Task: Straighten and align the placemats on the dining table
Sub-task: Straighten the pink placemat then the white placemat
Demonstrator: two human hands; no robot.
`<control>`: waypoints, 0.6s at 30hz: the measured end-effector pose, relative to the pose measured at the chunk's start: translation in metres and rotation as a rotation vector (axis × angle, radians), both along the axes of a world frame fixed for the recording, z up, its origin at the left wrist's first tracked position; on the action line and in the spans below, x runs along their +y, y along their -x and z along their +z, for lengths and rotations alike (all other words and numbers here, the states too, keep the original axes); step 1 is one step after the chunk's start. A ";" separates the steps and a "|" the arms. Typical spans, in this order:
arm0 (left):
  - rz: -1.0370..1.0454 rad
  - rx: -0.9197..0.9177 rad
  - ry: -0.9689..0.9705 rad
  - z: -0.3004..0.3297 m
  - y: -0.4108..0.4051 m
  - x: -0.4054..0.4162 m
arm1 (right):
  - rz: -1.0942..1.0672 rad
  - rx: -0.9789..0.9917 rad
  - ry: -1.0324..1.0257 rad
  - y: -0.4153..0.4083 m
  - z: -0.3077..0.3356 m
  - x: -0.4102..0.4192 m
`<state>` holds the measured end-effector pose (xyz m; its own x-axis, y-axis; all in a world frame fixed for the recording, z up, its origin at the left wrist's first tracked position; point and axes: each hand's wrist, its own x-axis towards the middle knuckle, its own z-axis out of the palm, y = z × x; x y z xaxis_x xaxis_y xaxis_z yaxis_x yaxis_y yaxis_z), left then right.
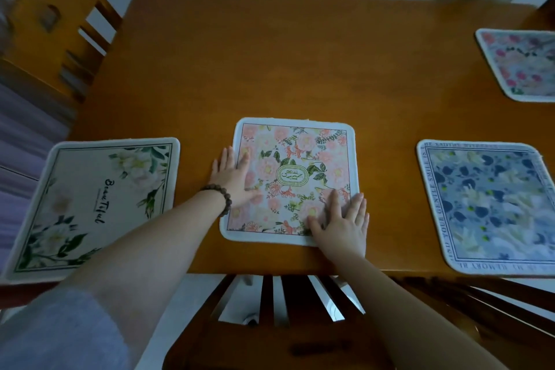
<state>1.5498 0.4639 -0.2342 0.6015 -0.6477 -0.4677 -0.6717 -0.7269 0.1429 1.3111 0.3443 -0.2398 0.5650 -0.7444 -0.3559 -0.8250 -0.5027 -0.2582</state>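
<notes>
Flat: square floral placemat (rounded corners)

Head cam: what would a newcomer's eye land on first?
Both hands pressed flat on the pink floral placemat at the table's near edge: left hand on its left side, right hand on its near right corner. Flanking it are a white "Beautiful" placemat to the left, visibly askew, and a blue floral placemat to the right. A fourth placemat lies at the far right.
</notes>
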 end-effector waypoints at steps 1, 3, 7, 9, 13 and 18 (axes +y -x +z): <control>0.034 0.018 0.046 0.002 0.008 0.001 | 0.002 0.003 -0.006 0.000 0.000 0.000; 0.110 0.061 0.158 0.008 0.030 0.005 | 0.004 0.010 -0.019 0.001 0.001 -0.003; 0.114 0.105 0.208 0.019 0.080 0.017 | 0.086 -0.016 0.011 -0.003 0.008 -0.022; 0.106 0.112 0.171 0.021 0.102 0.026 | 0.168 -0.016 0.037 -0.011 0.011 -0.041; 0.272 0.061 0.115 0.016 0.132 0.034 | 0.350 -0.002 0.067 -0.046 0.014 -0.090; 0.528 0.026 0.027 0.008 0.140 0.036 | 0.468 0.050 0.101 -0.109 0.016 -0.138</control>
<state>1.4100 0.4995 -0.2260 0.8375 -0.2714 -0.4744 -0.2106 -0.9612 0.1781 1.4205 0.2063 -0.2240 0.8320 -0.4461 -0.3298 -0.5138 -0.8438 -0.1547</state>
